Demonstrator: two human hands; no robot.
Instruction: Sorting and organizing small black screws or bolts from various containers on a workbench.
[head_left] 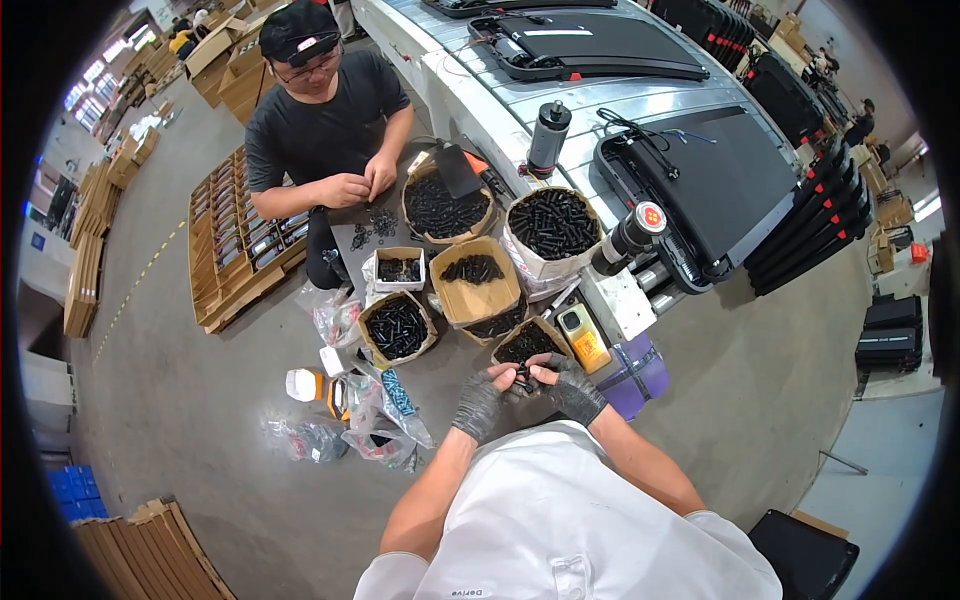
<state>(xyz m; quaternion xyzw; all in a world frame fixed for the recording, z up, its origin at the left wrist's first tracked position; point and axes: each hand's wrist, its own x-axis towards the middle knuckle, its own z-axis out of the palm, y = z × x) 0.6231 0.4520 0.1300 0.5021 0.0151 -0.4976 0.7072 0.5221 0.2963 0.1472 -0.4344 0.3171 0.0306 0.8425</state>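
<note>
My left hand (483,398) and my right hand (566,387), both in dark grey fingerless gloves, meet close in front of my body. Their fingertips pinch a small black bolt-like part (522,377) between them; its finer details are too small to make out. Just beyond my fingers is a cardboard box of small black parts (533,341). Another box (480,300), with a heap of black bolts inside, sits on top of a further box. Black bolts also fill a box (397,328) to the left and a large white bag (553,225) farther back.
Opposite me a co-worker (325,130) handles small parts above the grey table (345,235). A yellow phone (584,338) and a purple pouch (635,375) lie right of my hands. A roller conveyor (600,100) carries black panels. Plastic bags (385,425) lie at left.
</note>
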